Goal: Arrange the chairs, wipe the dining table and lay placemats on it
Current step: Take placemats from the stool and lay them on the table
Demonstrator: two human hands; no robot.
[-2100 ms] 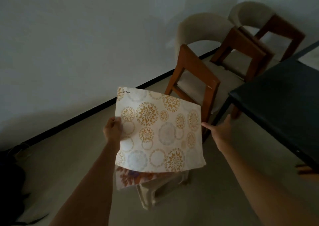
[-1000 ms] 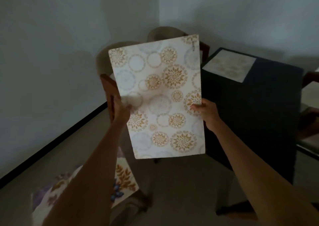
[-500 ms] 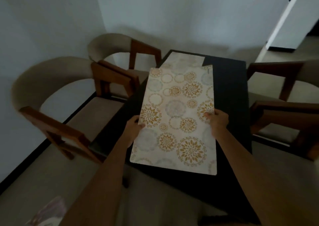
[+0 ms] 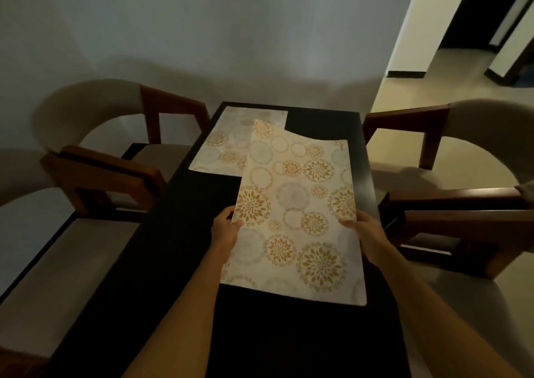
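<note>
Over dining table (image 4: 185, 233) | hands (image 4: 226, 233) pinching placemat (image 4: 297, 218) edges | shifted right since earlier

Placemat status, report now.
Left hand and right hand grip held placemat over table. Its far end overlaps laid placemat.

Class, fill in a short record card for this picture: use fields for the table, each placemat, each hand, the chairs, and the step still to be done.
Table: dark dining table, seen from its near end
Laid placemat: far placemat, flat at the far left
Held placemat: near placemat, over the table's right half, its far end overlapping the laid one in view
Left hand: grip on the held mat's left edge
Right hand: grip on its right edge
Chairs: two on the left, two on the right
Step left: set the held mat down
</note>
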